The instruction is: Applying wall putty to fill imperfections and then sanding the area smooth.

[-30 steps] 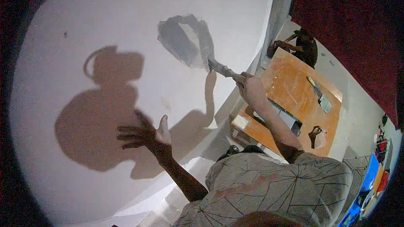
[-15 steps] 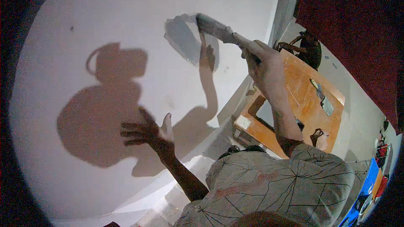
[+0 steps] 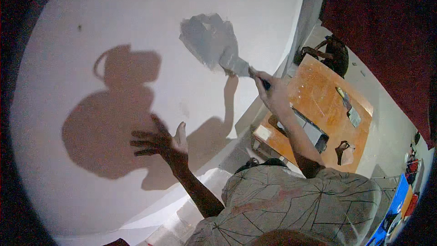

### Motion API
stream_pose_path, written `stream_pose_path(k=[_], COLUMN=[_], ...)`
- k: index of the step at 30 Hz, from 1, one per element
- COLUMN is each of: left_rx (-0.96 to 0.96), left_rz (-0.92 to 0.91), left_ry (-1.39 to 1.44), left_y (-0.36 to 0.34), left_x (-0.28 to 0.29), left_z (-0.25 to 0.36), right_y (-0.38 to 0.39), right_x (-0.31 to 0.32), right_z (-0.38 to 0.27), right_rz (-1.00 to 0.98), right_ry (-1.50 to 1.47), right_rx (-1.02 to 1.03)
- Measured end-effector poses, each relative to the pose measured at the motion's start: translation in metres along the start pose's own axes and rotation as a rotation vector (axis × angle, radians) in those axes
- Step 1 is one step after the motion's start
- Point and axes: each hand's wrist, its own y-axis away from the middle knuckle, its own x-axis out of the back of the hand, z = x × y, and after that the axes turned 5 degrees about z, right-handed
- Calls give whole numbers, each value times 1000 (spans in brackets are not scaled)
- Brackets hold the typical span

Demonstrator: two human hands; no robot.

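Observation:
My right hand (image 3: pixel 272 92) grips the handle of a putty knife (image 3: pixel 237 65), its wide grey blade against the white wall (image 3: pixel 255 9). The blade rests at the lower right edge of a wet-looking grey patch of filler (image 3: pixel 205 36). Rough ridges mark the patch's upper end. My left hand (image 3: pixel 167 143) is raised with fingers spread, near or against the wall; whether it touches, I cannot tell. Nothing is in it. Shadows of my head and arm fall across the wall.
An orange-brown wooden table (image 3: pixel 314 79) stands to the right. On it lie a dark-rimmed tray (image 3: pixel 312 130), a scraper (image 3: pixel 353 115) and a crumpled pale item (image 3: pixel 347 152). A dark, unclear shape (image 3: pixel 337 57) is beyond the table. Something blue (image 3: pixel 393 205) stands at far right.
The putty knife in my right hand has moved down across the patch to its lower right edge. Grey now covers more of the lighter gap there. My left hand has hardly moved.

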Motion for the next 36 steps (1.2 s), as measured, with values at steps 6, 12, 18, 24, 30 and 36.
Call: stream_pose_path(k=[6, 12, 18, 24, 30, 36], left_rx=[-1, -43, -35, -25, -31, -21], left_rz=[40, 66, 40, 15, 43, 29], left_ry=[-13, -123, -15, 11, -17, -51], left_y=[-2, -1, -4, -5, -4, -4], left_x=[2, -2, 0, 4, 3, -1], left_z=[-1, -3, -2, 0, -2, -3], right_y=[18, -23, -30, 0, 16, 5], right_x=[31, 61, 5, -13, 11, 50], right_z=[27, -85, -52, 14, 32, -17], right_rz=[-150, -74, 16, -37, -142, -152], right_ry=[87, 17, -38, 167, 400, 356], right_rx=[-91, 61, 246, 153, 107, 71])
